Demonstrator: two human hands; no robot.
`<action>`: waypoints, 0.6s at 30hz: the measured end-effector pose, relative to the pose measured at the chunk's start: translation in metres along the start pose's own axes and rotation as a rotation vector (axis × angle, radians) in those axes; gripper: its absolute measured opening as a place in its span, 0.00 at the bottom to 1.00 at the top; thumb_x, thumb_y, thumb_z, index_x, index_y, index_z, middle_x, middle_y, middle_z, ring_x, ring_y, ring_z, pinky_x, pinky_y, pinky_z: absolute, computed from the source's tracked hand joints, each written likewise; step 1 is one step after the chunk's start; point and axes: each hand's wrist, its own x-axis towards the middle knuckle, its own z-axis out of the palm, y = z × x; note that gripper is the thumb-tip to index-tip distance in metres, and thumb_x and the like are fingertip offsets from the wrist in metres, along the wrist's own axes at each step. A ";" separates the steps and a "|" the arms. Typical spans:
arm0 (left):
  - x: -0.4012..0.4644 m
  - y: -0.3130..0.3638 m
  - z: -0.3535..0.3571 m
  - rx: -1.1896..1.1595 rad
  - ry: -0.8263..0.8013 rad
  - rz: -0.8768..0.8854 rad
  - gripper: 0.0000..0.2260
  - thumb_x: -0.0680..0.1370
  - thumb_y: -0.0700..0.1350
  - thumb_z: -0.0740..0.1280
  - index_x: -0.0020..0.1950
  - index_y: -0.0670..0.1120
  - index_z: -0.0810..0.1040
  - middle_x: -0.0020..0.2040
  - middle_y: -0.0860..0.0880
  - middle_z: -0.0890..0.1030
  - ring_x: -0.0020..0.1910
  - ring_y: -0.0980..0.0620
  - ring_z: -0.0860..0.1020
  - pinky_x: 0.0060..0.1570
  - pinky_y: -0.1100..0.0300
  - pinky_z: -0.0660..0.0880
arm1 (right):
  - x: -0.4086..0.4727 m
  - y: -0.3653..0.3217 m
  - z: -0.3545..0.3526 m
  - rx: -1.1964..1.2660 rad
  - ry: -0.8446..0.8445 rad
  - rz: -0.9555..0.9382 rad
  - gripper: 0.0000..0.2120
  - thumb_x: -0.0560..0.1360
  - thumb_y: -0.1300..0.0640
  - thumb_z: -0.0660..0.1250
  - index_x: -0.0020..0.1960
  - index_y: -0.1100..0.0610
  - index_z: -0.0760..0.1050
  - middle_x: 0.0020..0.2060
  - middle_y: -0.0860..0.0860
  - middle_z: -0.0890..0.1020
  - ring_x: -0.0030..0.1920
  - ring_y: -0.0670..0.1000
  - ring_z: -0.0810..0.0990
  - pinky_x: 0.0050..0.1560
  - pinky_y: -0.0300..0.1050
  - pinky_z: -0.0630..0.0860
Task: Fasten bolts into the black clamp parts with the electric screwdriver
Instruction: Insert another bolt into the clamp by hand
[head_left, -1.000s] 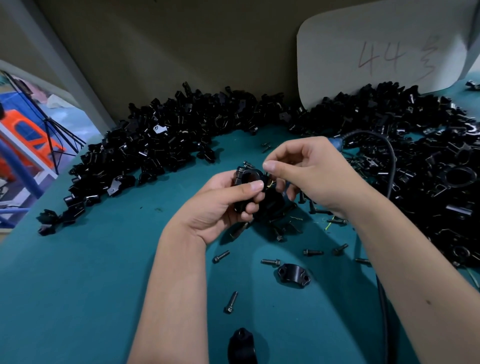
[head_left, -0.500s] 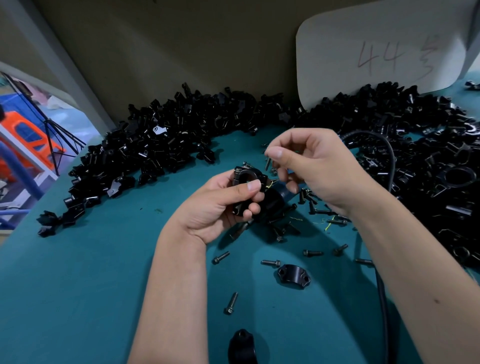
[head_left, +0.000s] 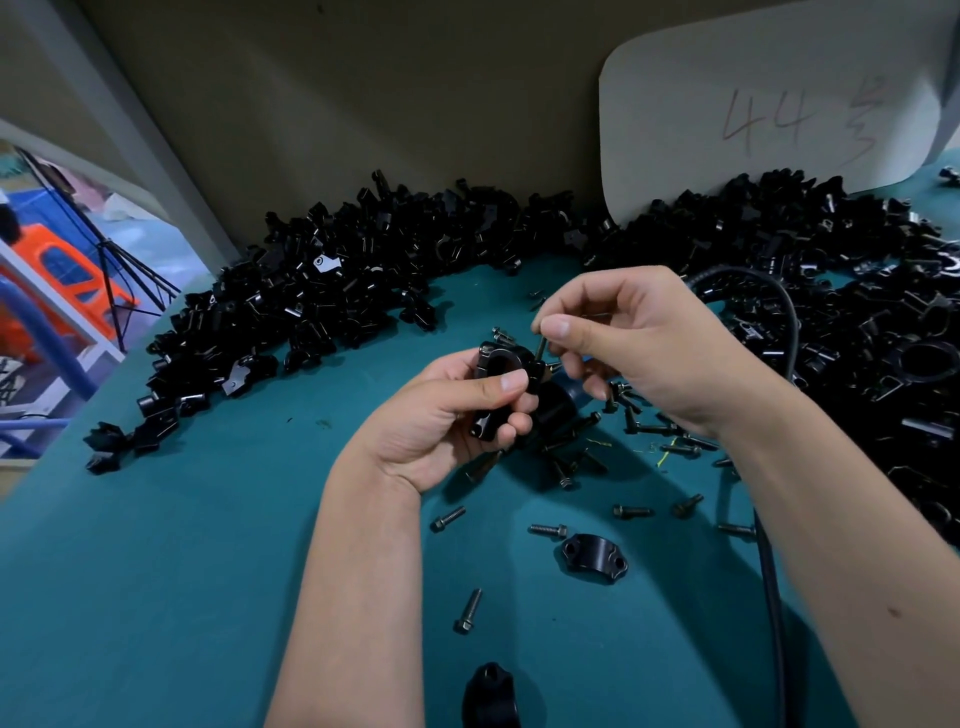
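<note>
So the left hand has its fingers wrapped tight around a black clamp part, thumb pressed across the front, holding it up a bit above the teal worktop near the middle. The right hand is pinching a bolt between thumb and forefinger, standing it upright with its lower end right at the clamp's top right corner; can't tell if it's actually in the hole. Loose bolts are scattered all over the worktop under and in front of the hands, and there's a single clamp half lying flat just beside them, closer to the camera. Another dark part pokes up at the bottom edge. A huge heap of black clamp parts curves along the back wall and down the right side. A black cable runs down past the right forearm. A pale board with "44" scrawled on it leans on the wall.
</note>
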 end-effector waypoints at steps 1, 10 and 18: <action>0.000 0.000 0.000 -0.002 -0.001 0.001 0.10 0.72 0.40 0.71 0.52 0.42 0.76 0.36 0.46 0.80 0.31 0.54 0.78 0.28 0.67 0.75 | 0.000 0.000 0.000 0.000 -0.005 0.004 0.05 0.79 0.60 0.73 0.44 0.58 0.84 0.32 0.55 0.80 0.31 0.57 0.76 0.27 0.39 0.74; 0.003 -0.002 -0.002 -0.024 -0.030 0.004 0.14 0.73 0.40 0.69 0.58 0.41 0.75 0.36 0.46 0.79 0.31 0.54 0.78 0.28 0.67 0.75 | -0.002 0.002 0.008 0.007 0.019 0.088 0.13 0.78 0.53 0.74 0.42 0.62 0.80 0.30 0.53 0.77 0.30 0.49 0.75 0.25 0.38 0.69; 0.005 -0.002 -0.007 -0.207 -0.115 0.003 0.12 0.72 0.35 0.73 0.55 0.37 0.80 0.36 0.45 0.77 0.32 0.54 0.76 0.28 0.68 0.74 | -0.005 0.009 0.012 0.190 -0.037 0.116 0.10 0.77 0.50 0.71 0.54 0.52 0.87 0.38 0.50 0.81 0.34 0.47 0.75 0.27 0.36 0.67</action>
